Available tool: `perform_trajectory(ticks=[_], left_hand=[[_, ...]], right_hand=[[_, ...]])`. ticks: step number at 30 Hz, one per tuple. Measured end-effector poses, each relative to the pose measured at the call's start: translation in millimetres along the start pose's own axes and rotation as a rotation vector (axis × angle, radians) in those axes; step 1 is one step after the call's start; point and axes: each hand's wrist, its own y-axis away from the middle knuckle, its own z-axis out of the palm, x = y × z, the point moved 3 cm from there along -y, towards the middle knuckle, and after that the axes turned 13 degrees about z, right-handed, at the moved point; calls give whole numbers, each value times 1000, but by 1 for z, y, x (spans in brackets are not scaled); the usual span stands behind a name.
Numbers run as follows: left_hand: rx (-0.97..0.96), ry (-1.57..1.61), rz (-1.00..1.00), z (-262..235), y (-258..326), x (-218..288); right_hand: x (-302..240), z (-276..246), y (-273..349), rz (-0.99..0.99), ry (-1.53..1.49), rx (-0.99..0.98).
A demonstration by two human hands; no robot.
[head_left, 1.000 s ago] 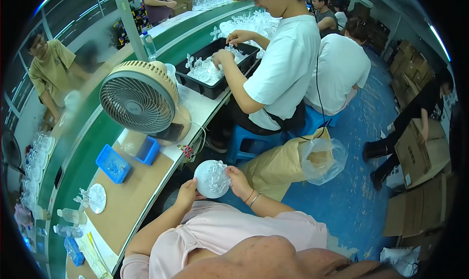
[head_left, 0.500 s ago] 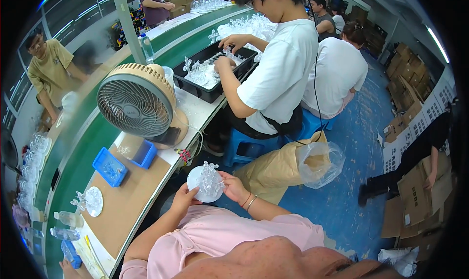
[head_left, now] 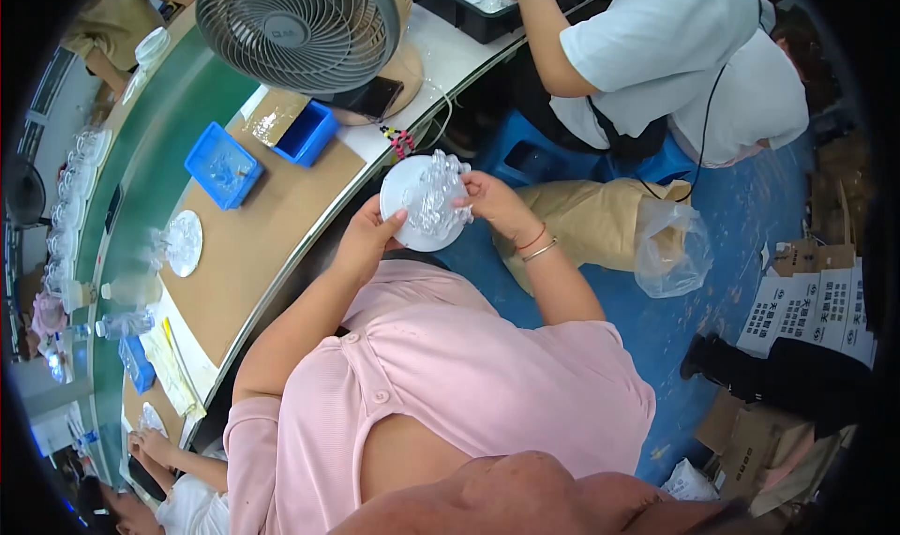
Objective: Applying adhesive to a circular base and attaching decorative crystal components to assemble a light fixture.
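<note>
I hold a round white disc (head_left: 400,186) in front of me, past the table's edge, with a clear plastic ornament (head_left: 433,202) standing on it. My left hand (head_left: 367,235) grips the disc's left rim, thumb on top and fingers underneath. At the right side, my right hand (head_left: 491,200) pinches the ornament's outer edge between thumb and fingers. A second disc (head_left: 184,243) with a clear, blurred figure beside it rests on the brown board to the left.
On the table stand a fan (head_left: 305,33), a blue tray (head_left: 223,166) with small clear bits, a blue box (head_left: 309,134) and bottles (head_left: 125,324). A green conveyor (head_left: 141,188) runs beyond. A co-worker in white (head_left: 647,47) sits at right, near a paper sack (head_left: 581,221).
My view has tipped downward, so the table and disc appear higher. The disc faces me more flatly, and my right fingers now show at the ornament's edge.
</note>
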Motion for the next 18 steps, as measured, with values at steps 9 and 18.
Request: perform_trajectory(ticks=[9,18], left_hand=[[-14,51,8,0,5,16],[-48,37,28,-7,-4,28]], right_hand=[[-26,-1,34,-514,459,511],[-28,13,55,-872,1093,541]])
